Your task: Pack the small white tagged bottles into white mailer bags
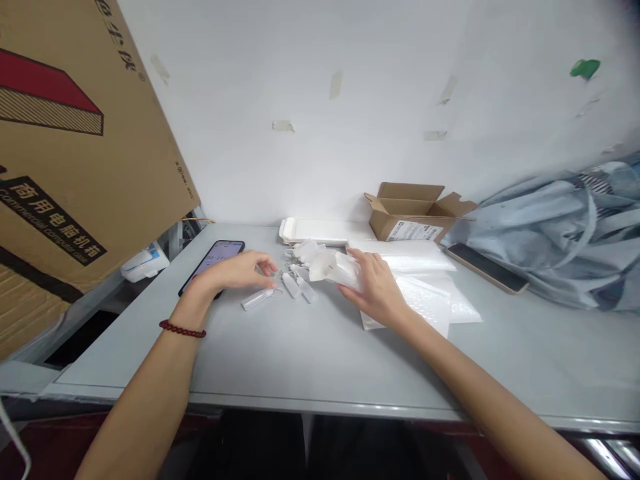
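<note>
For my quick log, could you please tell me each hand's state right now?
Left hand: partly open beside the small clear tubes, nothing visibly held.
Right hand: holding a translucent white bag.

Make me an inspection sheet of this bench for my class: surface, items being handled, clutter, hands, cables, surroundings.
Surface: grey table, front edge visible.
Items being handled: translucent white pouch; small clear tubes in a loose group.
Clutter: lit phone, partly hidden by an arm; dark phone; white bubble envelopes; open cardboard box.
Hands: right hand grips the pouch; left hand, fingers curled, is near the tubes, contact unclear.
Cables: white cord at lower left; thin orange wire near the wall.
Surroundings: white wall with tape scraps; large carton at left; blue-grey fabric at right.
</note>
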